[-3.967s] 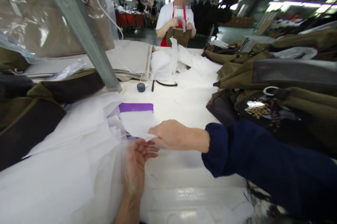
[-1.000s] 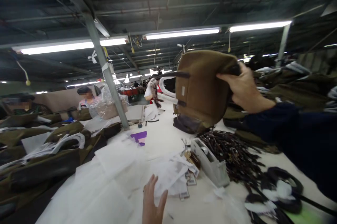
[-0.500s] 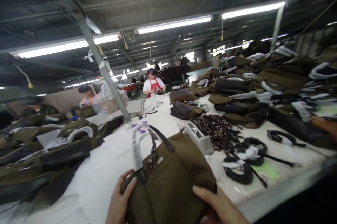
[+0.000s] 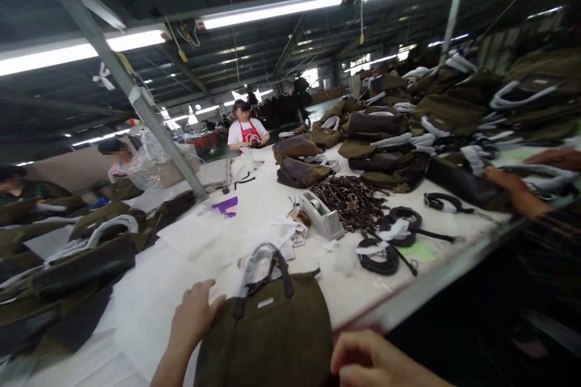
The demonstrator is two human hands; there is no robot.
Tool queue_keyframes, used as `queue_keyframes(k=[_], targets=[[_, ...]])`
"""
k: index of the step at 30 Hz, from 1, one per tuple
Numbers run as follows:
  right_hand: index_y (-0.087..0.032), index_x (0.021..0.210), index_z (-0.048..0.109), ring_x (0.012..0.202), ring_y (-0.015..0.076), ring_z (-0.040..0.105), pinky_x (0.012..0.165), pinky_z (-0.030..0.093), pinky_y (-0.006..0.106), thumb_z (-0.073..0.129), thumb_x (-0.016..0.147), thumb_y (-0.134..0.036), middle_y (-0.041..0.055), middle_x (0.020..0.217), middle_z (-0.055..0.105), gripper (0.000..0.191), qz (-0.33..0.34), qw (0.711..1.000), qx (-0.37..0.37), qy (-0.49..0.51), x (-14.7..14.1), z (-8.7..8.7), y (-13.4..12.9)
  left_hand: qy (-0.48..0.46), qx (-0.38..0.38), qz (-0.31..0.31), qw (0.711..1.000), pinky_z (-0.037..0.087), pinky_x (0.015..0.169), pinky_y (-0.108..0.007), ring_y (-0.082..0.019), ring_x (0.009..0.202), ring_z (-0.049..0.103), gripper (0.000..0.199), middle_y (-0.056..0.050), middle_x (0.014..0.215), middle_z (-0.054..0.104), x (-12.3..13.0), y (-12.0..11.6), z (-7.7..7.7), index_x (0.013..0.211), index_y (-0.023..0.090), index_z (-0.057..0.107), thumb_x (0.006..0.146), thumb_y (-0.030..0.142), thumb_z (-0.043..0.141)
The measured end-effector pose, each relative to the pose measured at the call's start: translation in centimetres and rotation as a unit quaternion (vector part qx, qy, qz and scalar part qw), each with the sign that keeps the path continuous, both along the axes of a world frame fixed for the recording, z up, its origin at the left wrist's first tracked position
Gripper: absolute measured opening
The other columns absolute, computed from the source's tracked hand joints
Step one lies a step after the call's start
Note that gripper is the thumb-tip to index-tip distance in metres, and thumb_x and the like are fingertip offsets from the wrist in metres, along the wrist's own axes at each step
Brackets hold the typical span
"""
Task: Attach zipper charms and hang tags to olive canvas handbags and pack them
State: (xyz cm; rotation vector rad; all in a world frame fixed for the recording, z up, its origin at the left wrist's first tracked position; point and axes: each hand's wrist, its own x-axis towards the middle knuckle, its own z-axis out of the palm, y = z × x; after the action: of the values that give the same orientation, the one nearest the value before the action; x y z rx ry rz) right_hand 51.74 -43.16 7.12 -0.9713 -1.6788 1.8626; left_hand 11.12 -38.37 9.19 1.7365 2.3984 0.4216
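Olive bag [image 4: 267,338], between both hands, at the table [image 4: 261,193]. Left hand [image 4: 193,317]: half open, fingers spread, thumb at bag's upper corner. Right hand [image 4: 370,357]: fingers curled beside bag; hold cannot be told.

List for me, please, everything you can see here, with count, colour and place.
front bag: one, olive, dark handles, between the hands
other bags: many, olive and dark, right and left
white sheets: many, white, left
purple pieces: count unclear, purple, beyond the sheets
dispenser: one, grey, mid-table
tangled heap: one, dark brown, beside dispenser
coiled straps: three, black with white wrapping, right
green patch: one, light green, near the coils
table: one, white, beneath these
post: one, grey, left
tube lights: several, white, overhead
co-workers: at least four, one red-aproned, far, left and right
left hand: one, bare, bag's left
right hand: one, bare, bag's right
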Motion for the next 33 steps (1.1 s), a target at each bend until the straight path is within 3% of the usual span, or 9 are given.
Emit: queue_keyframes(k=[3,6,9,13,20,23,27,30,33], targets=[[-0.020,0.096,0.068,0.077,0.0176,0.063,0.069,0.050,0.027,0.057,0.088,-0.034,0.0028,0.084,0.069,0.020,-0.051,0.995,0.082,-0.009,-1.6,1.2,3.2,-0.056,0.020,-0.092,0.994,0.046,0.091,-0.037,-0.026,0.099,0.062,0.035,-0.013,0.107,0.067,4.3,3.0,1.5,0.101,0.015,0.065,0.091,0.039,0.042],[-0.021,0.109,0.067,0.100,0.0226,0.061,0.089,0.049,0.034,0.062,0.086,-0.035,0.0068,0.107,0.067,0.027,-0.079,0.961,0.259,-0.053,-4.0,0.8,5.3,-0.060,0.006,-0.117,0.991,0.042,0.094,-0.030,-0.021,0.103,0.061,0.028,-0.010,0.109,0.069,8.7,7.0,-0.2,0.103,0.016,0.066,0.092,0.029,0.044],[-0.021,0.122,0.064,0.130,0.0298,0.047,0.111,0.036,0.045,0.070,0.081,-0.034,0.0122,0.137,0.055,0.044,-0.030,0.925,0.366,-0.094,-6.2,-1.4,5.9,-0.044,-0.019,-0.096,0.994,0.043,0.089,-0.031,-0.023,0.099,0.063,0.025,-0.014,0.103,0.070,11.5,9.9,-3.1,0.096,0.011,0.068,0.091,0.028,0.050],[-0.018,0.111,0.069,0.125,0.0324,0.053,0.108,0.041,0.051,0.066,0.079,-0.028,0.0144,0.134,0.059,0.033,-0.018,0.902,0.413,-0.124,-8.2,-5.7,6.1,-0.010,-0.018,-0.060,0.998,0.043,0.084,-0.031,-0.023,0.097,0.063,0.024,-0.015,0.102,0.069,12.5,10.9,-5.0,0.100,0.009,0.064,0.093,0.026,0.049],[-0.028,0.100,0.070,0.121,0.0303,0.057,0.100,0.048,0.044,0.062,0.075,-0.015,0.0041,0.127,0.065,0.029,-0.113,0.876,0.460,-0.094,-11.7,-10.0,6.4,0.046,0.000,-0.124,0.991,0.037,0.095,-0.032,-0.024,0.111,0.057,0.021,-0.013,0.115,0.064,14.1,10.3,-2.1,0.104,0.014,0.061,0.093,0.017,0.043],[-0.031,0.101,0.070,0.122,0.0318,0.056,0.099,0.047,0.046,0.064,0.073,-0.015,0.0010,0.130,0.064,0.033,-0.110,0.884,0.442,-0.103,-13.7,-11.0,6.0,0.049,-0.006,-0.142,0.989,0.039,0.088,-0.032,-0.023,0.102,0.061,0.021,-0.012,0.107,0.067,14.5,10.3,-1.0,0.104,0.016,0.059,0.094,0.018,0.042],[-0.030,0.097,0.069,0.117,0.0291,0.059,0.098,0.046,0.042,0.065,0.071,-0.014,0.0001,0.121,0.068,0.030,-0.107,0.914,0.387,-0.067,-14.3,-9.8,5.9,0.038,-0.005,-0.132,0.991,0.040,0.076,-0.029,-0.021,0.091,0.065,0.020,-0.008,0.097,0.070,13.6,9.8,-0.1,0.108,0.018,0.055,0.097,0.024,0.040],[-0.025,0.099,0.065,0.103,0.0229,0.063,0.086,0.050,0.033,0.056,0.086,-0.027,0.0039,0.110,0.068,0.016,-0.141,0.938,0.317,0.024,-13.0,-6.5,7.8,0.028,-0.005,-0.135,0.990,0.040,0.076,-0.027,-0.020,0.092,0.064,0.016,-0.007,0.095,0.070,12.6,8.8,0.4,0.102,0.019,0.058,0.094,0.022,0.044],[-0.022,0.106,0.062,0.089,0.0203,0.063,0.071,0.049,0.029,0.051,0.093,-0.043,0.0063,0.104,0.065,0.027,-0.228,0.940,0.254,0.010,-12.0,-3.0,12.0,0.011,-0.013,-0.144,0.989,0.039,0.076,-0.027,-0.020,0.093,0.063,0.012,-0.006,0.093,0.069,12.1,8.0,0.3,0.097,0.019,0.060,0.089,0.020,0.051]])
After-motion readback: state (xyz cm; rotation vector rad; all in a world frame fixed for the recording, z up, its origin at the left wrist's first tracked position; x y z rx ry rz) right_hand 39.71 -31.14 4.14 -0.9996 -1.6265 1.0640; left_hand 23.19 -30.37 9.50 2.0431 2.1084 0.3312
